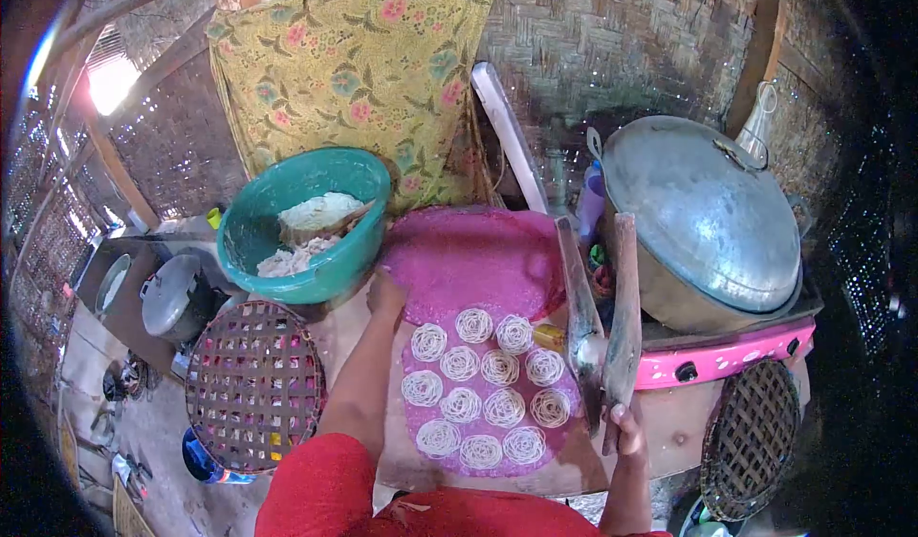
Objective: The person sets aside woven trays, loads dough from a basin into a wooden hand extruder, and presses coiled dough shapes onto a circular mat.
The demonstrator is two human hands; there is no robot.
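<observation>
My right hand is closed around the lower end of a two-armed wooden press, which is held upright with its worn arms side by side. My left hand reaches forward to the edge of a pink sheet, close to a green basin; its fingers are too indistinct to make out. Several flat, round nests of white dough strands lie in rows on the pink sheet. Inside the basin is a mass of pale dough.
A large lidded metal pot sits on a pink stove at right. Woven trays flank the table at left and right. A smaller lidded pot stands far left. A yellow floral cloth hangs behind.
</observation>
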